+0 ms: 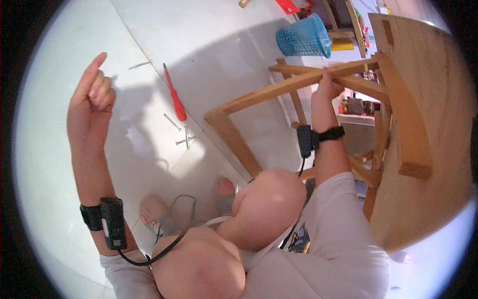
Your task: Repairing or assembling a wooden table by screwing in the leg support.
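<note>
head view: looking down at a white floor [209,45]
left hand [92,104]: up in the air, fingers curled, index pointing, holding nothing
right hand [326,89]: fingers wrapped round a rail of the wooden table [428,109], tipped over at right
red screwdriver [175,94]: on the floor between the hands, loose screws [184,137] just near of it
blue basket [303,37]: far side

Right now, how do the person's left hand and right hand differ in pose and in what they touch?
The left hand is raised in the air, index finger pointing up, other fingers curled, holding nothing; the right hand grips a rail of the tipped pale wooden table frame. The left hand hangs above the white floor near the red-handled screwdriver and loose metal bolts; the right is at the table. Both wrists carry black strapped devices.
</note>
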`<control>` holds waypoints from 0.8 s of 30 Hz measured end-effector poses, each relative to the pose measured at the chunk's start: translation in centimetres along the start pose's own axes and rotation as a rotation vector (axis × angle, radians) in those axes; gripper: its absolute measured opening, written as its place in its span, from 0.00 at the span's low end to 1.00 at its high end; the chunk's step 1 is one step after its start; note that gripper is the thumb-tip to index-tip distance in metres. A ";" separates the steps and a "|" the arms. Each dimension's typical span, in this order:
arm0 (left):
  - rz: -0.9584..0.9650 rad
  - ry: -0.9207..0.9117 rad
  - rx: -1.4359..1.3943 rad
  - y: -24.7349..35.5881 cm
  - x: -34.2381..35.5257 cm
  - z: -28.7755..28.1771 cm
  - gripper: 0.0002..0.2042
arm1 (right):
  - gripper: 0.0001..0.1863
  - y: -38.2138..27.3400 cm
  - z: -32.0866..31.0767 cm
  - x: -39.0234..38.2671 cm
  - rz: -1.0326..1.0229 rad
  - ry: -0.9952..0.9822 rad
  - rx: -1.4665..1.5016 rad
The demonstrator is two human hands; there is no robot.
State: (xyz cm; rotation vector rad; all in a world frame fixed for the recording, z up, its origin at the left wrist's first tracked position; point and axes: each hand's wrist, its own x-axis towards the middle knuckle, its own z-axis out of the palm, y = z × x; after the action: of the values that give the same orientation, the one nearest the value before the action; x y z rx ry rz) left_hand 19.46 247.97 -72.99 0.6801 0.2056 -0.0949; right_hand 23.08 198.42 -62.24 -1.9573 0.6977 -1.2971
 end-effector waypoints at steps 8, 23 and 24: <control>-0.023 -0.144 -0.122 0.1 1.0 0.3 0.17 | 0.36 0.0 -2.8 -2.1 0.041 -0.261 0.118; -0.162 -0.181 -0.163 -2.3 -0.1 5.1 0.18 | 0.07 11.2 -33.2 -2.5 0.526 -0.373 -0.461; -0.170 -0.156 -0.145 -2.1 -0.2 5.5 0.18 | 0.08 11.0 -34.3 -1.5 0.501 -0.296 -0.454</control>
State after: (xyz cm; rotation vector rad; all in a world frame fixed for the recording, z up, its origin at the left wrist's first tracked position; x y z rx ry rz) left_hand 19.78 242.85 -70.07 0.5071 0.1185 -0.2919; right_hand -10.04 184.32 -62.21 -2.0671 1.3092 -0.5636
